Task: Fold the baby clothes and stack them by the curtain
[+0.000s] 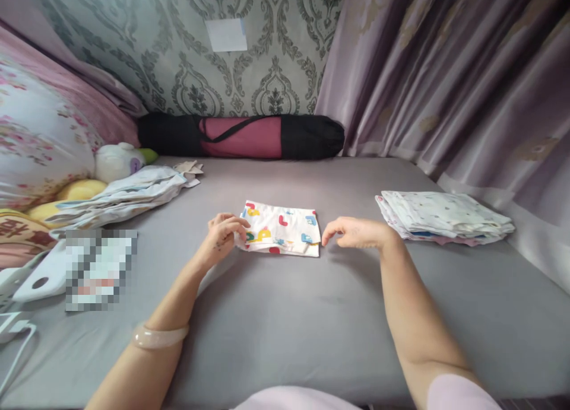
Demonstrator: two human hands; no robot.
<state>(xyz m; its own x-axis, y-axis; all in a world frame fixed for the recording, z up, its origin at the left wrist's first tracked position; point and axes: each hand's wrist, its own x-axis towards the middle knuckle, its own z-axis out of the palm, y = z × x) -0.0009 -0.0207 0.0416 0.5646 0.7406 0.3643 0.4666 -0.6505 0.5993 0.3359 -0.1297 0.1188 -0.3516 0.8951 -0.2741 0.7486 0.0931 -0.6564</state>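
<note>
A small folded white cloth (285, 220) with red, yellow, green and blue prints lies flat at the middle of the grey bed sheet (285, 321). Its near edge shows several uneven layers. At the cloth's left edge, my left hand (222, 235) has bent fingers closed over the border; the thumb is mostly hidden. My right hand (354, 232) hovers just off the right edge, fingers loosely curved and apart, holding nothing. A pale bangle (160, 337) circles my left forearm.
A stack of folded cloths (445, 217) lies on the right. Loose layered cloths (129, 193) lie at left near a plush toy (118, 162). A black and maroon long bag (240, 137) lines the wall. A blurred-out flat item (104, 270) and a white cable (20, 353) are left.
</note>
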